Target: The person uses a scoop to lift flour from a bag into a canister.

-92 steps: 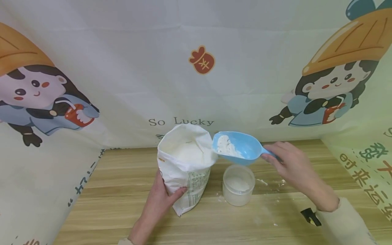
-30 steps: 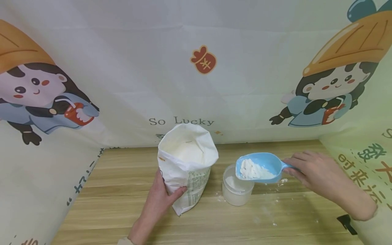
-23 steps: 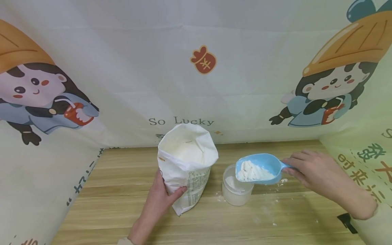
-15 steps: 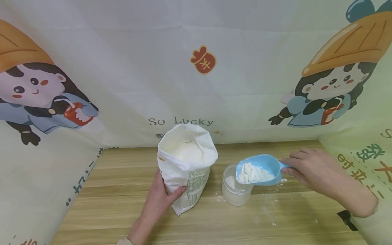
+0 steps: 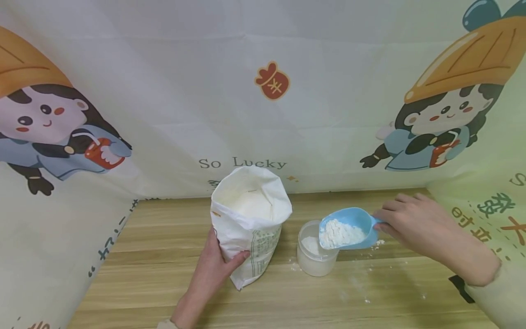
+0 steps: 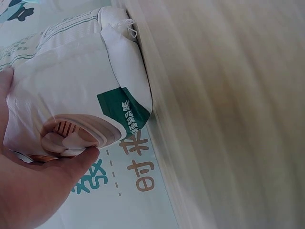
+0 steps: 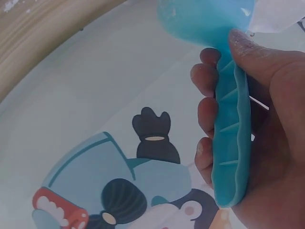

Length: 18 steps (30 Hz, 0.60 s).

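My left hand (image 5: 215, 258) grips the side of an open white flour bag (image 5: 263, 246), which stands upright with white powder inside. In the left wrist view, thumb and fingers spread across the lower part of the bag (image 6: 71, 86), which has a picture of buns. A blue scoop (image 5: 361, 219) heaped with white powder (image 5: 341, 234) is held by its handle in my right hand (image 5: 423, 228). Its front lip overlaps the rim of a clear round jar (image 5: 316, 262), partly hiding the powder inside. The right wrist view shows fingers curled round the ribbed handle (image 7: 231, 124).
The wood-grain table (image 5: 164, 274) bears scattered white powder (image 5: 367, 269) to the right of the jar. A printed cloth (image 5: 197, 91) with cartoon figures rises behind and along both sides. A small black item (image 5: 462, 288) shows beside the right sleeve.
The scoop has moved from the bag's mouth rightward and down to the jar, and its lip has dipped slightly. My left hand and the bag have stayed in place.
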Each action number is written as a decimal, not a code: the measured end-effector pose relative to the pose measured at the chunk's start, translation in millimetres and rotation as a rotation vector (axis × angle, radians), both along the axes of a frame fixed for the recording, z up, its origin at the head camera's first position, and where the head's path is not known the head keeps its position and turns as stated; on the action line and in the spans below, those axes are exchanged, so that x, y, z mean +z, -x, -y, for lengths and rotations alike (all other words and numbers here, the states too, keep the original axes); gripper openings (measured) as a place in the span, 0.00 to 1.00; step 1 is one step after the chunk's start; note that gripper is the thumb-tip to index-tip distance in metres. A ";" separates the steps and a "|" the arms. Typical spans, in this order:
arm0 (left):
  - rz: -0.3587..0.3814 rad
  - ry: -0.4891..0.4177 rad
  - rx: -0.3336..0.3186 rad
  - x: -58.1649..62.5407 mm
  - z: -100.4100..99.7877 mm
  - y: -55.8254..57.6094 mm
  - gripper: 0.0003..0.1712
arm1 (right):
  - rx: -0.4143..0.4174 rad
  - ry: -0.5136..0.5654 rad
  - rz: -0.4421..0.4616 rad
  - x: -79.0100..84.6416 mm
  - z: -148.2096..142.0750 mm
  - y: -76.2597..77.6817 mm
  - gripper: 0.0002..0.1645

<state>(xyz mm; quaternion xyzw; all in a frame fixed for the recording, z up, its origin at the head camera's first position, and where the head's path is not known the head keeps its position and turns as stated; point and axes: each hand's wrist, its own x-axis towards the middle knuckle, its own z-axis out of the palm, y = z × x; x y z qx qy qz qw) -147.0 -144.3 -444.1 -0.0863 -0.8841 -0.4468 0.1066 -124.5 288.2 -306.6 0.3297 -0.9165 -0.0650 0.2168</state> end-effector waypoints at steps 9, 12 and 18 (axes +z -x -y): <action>0.003 0.000 -0.001 0.4 0.0 -0.1 0.59 | -0.007 -0.042 -0.020 7.8 8.8 2.0 0.11; 0.001 -0.002 -0.002 0.5 -0.3 0.0 0.58 | -0.015 -0.048 -0.012 9.4 11.6 2.2 0.11; -0.003 0.001 0.000 0.3 -0.6 -0.1 0.57 | -0.023 -0.057 0.005 12.3 15.3 2.5 0.12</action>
